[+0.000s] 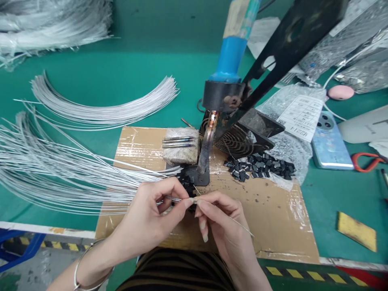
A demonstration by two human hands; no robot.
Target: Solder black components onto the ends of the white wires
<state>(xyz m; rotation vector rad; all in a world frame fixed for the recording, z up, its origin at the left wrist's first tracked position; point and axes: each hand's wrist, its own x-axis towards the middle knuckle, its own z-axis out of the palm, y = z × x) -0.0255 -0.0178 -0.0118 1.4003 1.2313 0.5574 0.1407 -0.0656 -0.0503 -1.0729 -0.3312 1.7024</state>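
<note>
"wire (pixel 241 227) first: where is it?"

"between the person's two hands, above the brown cardboard (pixel 281 218), one thin end slanting out across the right."

"and the left hand (pixel 157 214)?"

"grasping it, thumb and forefinger pinched together."

"the right hand (pixel 222 216)?"

"grasping it too, thumb against forefinger, other fingers curling beneath. the two sets of fingertips meet or nearly so; i can't tell which. whether the left pinch takes in more than one strand is too small to make out."

"what stands behind them?"

"a blue-handled soldering iron (pixel 232 56), held in a black bracket (pixel 287 44), tip pointing down. just left of that tip, a pale block (pixel 181 155) bears a few short rods (pixel 178 139); to the right, small black pieces (pixel 260 165) lie heaped beside a fan (pixel 235 141) with a round grille."

"further out?"

"loose pale wires (pixel 60 169) spread in from the left, partly over the cardboard, with a tidier curved bundle (pixel 106 111) behind them. at the far right, a blue phone (pixel 330 141) lies on the green table (pixel 151 60), and a yellow sponge (pixel 357 231) nearer its edge."
</note>
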